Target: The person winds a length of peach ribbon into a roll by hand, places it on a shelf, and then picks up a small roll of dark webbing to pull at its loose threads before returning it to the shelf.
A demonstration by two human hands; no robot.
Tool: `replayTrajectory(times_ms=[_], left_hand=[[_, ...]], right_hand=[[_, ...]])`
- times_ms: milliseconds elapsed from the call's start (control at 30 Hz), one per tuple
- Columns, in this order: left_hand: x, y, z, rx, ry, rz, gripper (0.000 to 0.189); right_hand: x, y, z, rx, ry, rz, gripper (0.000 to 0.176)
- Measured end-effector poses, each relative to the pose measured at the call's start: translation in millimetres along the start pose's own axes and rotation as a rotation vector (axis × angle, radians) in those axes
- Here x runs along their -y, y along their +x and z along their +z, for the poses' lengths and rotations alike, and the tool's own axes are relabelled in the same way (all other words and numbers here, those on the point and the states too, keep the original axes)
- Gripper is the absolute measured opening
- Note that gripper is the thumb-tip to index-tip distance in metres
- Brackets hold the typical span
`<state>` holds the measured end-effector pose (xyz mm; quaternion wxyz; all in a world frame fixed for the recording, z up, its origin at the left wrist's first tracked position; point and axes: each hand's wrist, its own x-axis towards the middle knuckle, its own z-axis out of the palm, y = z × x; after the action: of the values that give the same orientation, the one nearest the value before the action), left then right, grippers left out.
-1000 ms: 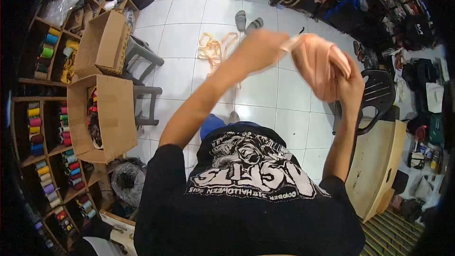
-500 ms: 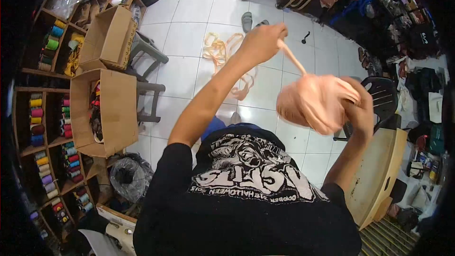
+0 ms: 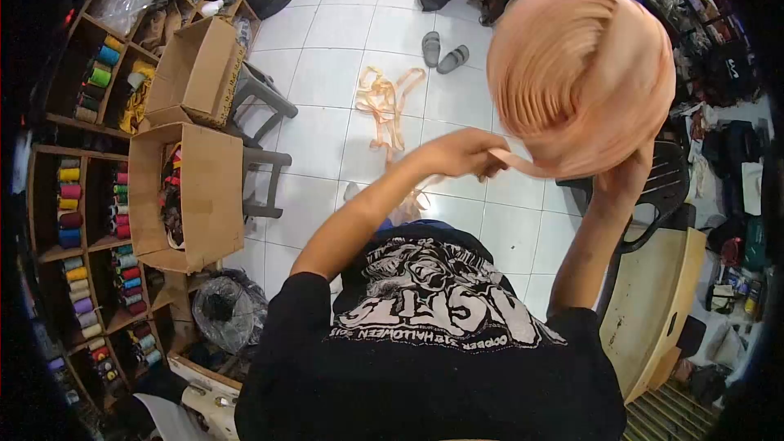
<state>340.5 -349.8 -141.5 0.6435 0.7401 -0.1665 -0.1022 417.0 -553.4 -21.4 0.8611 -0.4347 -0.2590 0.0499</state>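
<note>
A large ball of peach-coloured ribbon (image 3: 584,73) is held up at the upper right. My right hand (image 3: 625,175) supports it from below, with most of its fingers hidden behind the ball. To the left of the ball, my left hand (image 3: 474,153) is closed on the ribbon strand that runs to the ball's lower edge. More loose ribbon (image 3: 388,106) lies in loops on the tiled floor, and some of it trails down near my body.
Cardboard boxes (image 3: 216,204) and thread shelves (image 3: 73,196) line the left side, beside grey stools (image 3: 265,102). Grey sandals (image 3: 453,59) lie on the floor. At the right are a black chair (image 3: 665,184) and a wooden-edged table (image 3: 653,302).
The ribbon ball has moved up and nearer the camera, raised on my right hand. My left hand has come down, and its strand now meets the ball's lower edge.
</note>
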Motion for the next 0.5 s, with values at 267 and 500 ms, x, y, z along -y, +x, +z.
replayTrajectory(times_ms=[267,500], left_hand=[[-35.7,25.8,-65.7,-0.217,0.953,0.158,0.02],[-54.1,3.6,-17.2,-0.466,0.653,0.286,0.022]], right_hand=[[-1.1,-11.0,-19.9,0.513,-0.842,0.502,0.041],[-40.4,2.1,-53.0,-0.228,-0.871,-0.031,0.031]])
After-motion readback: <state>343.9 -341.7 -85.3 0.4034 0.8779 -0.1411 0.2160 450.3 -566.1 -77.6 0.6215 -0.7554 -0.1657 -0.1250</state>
